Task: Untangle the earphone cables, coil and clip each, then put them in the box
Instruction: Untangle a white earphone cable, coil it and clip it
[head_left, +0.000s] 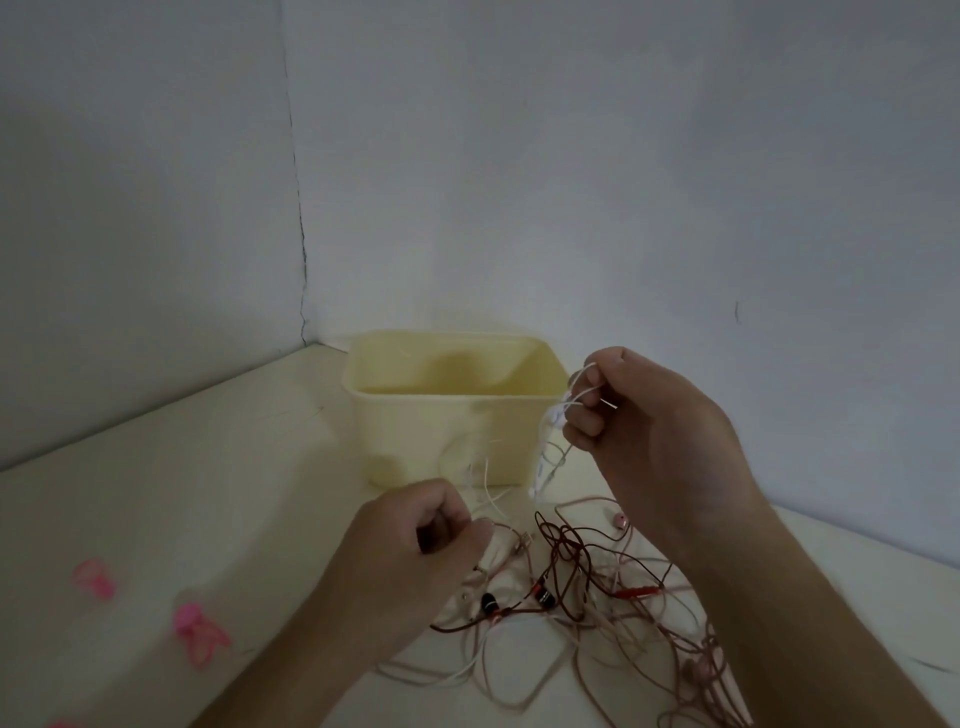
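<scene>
Two hands working the earphone tangle in front of the box

I am holding my right hand raised beside the right wall of the pale yellow box, pinching a white earphone cable in curled fingers so that it is hanging down toward the desk. My left hand is sitting lower, just in front of the box, with fingers curled around another white strand at the edge of the heap. The tangle of earphone cables, dark red, pink and white, is lying on the desk between my forearms, right up to the box's front. The box is standing open in the corner; I am seeing nothing in the part of its inside that shows. Pink clips are lying well to the left.
</scene>
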